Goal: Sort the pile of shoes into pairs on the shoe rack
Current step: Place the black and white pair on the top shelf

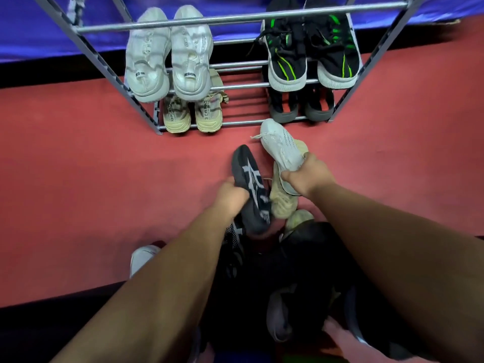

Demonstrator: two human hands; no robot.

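Observation:
My left hand (231,197) grips a dark grey shoe with white markings (251,184) just above the red floor. My right hand (306,176) holds a pale grey knit sneaker (280,145) by its heel, toe pointing toward the shoe rack (235,20). A beige shoe (281,203) lies between my hands, with another pale shoe (298,218) behind it. On the rack's upper shelf stand a white pair (167,53) at left and a black-and-green pair (311,48) at right. Below sit a beige pair (193,113) and a dark pair (301,106).
The rack stands on a red floor (91,166) against a blue cloth (39,35). A white shoe (142,258) lies at my left forearm. Dark shoes (280,318) are piled near the bottom edge. The rack's lower middle bars (243,106) hold nothing.

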